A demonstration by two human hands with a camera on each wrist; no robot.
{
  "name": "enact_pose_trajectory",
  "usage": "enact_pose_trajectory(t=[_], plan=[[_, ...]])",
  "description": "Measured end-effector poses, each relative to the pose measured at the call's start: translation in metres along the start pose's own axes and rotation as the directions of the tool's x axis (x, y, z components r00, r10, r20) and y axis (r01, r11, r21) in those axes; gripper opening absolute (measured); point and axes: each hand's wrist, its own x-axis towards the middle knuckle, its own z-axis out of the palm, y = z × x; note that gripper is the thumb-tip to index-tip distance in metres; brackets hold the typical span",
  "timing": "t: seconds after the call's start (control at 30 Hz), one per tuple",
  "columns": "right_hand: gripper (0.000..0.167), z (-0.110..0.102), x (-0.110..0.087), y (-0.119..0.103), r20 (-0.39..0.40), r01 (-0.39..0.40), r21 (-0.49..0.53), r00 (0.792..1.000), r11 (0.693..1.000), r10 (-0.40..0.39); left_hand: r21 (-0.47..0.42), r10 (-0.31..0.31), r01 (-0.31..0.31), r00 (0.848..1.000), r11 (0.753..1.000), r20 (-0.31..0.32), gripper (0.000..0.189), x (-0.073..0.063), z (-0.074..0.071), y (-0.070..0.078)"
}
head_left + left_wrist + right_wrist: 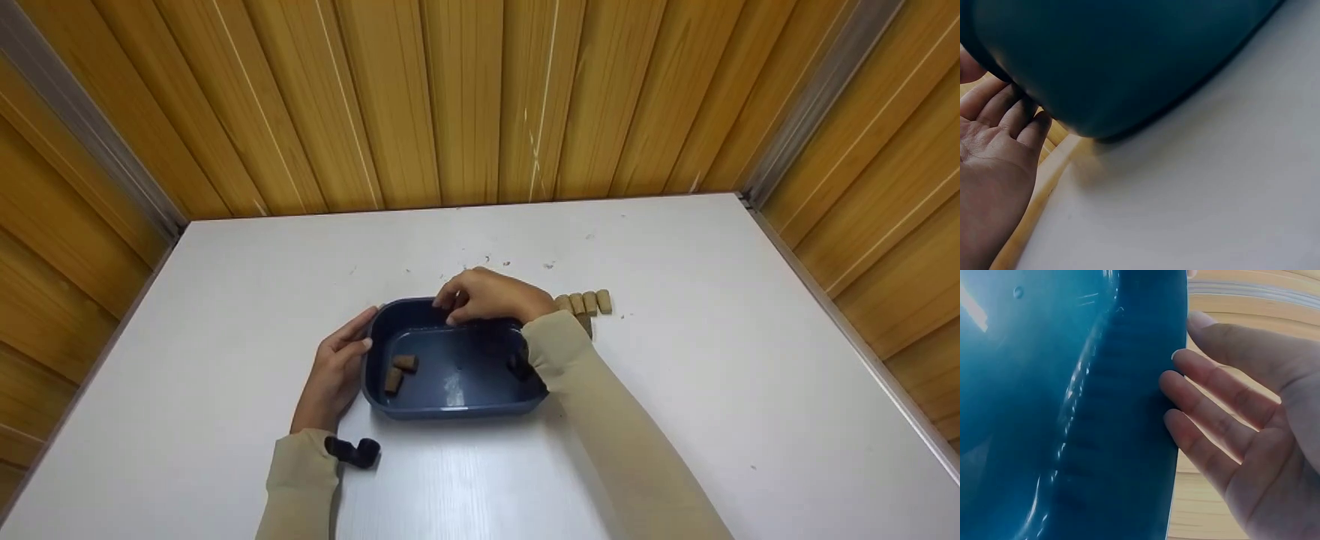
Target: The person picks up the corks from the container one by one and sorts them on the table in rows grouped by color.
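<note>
A dark blue plastic tray [454,412] with rounded corners rests on the white table. Two tapered brown cork stoppers [394,380] lie inside it near its left wall. My left hand [334,371] grips the tray's left side, thumb at the rim and fingers along the outer wall; the left wrist view shows those fingers [1002,109] against the tray's corner. Over the far rim is my right hand [491,295], its fingers loosely bent and apart. In the right wrist view, the fingertips [1175,385] overlap the tray wall [1145,337], and nothing shows between them and the thumb.
Several more cork stoppers [590,303] stand in a row right of the tray, partly hidden by the right wrist and sleeve. Small dark crumbs [506,263] are scattered beyond the tray. Wood-patterned panels [465,105] enclose the table at the back and sides.
</note>
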Motion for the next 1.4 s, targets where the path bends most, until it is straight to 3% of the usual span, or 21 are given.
enact_pose_trajectory(t=[0.33, 0.57, 0.83, 1.03, 1.4], plan=[[0.034, 0.005, 0.007, -0.003, 0.014, 0.011, -0.028, 1.0, 1.0, -0.011, 0.013, 0.022, -0.023, 1.0, 1.0, 0.007, 0.055, 0.0, 0.0, -0.001], [0.035, 0.014, 0.016, -0.011, 0.057, 0.029, -0.056, 0.998, 0.998, -0.026, 0.017, 0.005, -0.005, 1.0, 1.0, 0.001, 0.055, 0.0, -0.001, 0.0], [0.037, 0.033, 0.028, -0.019, 0.121, -0.017, -0.086, 0.992, 0.996, 0.027, 0.03, -0.007, 0.007, 1.0, 1.0, -0.029, 0.054, 0.001, 0.0, 0.0], [0.038, 0.048, 0.032, -0.023, 0.183, -0.059, -0.152, 0.979, 0.987, 0.087, -0.007, -0.021, 0.021, 0.999, 1.0, -0.029, 0.055, 0.001, 0.001, 0.001], [0.032, 0.056, 0.038, -0.027, 0.165, -0.073, -0.201, 0.98, 0.977, 0.107, -0.017, -0.023, 0.022, 0.999, 1.0, -0.035, 0.055, 0.001, 0.001, 0.001]])
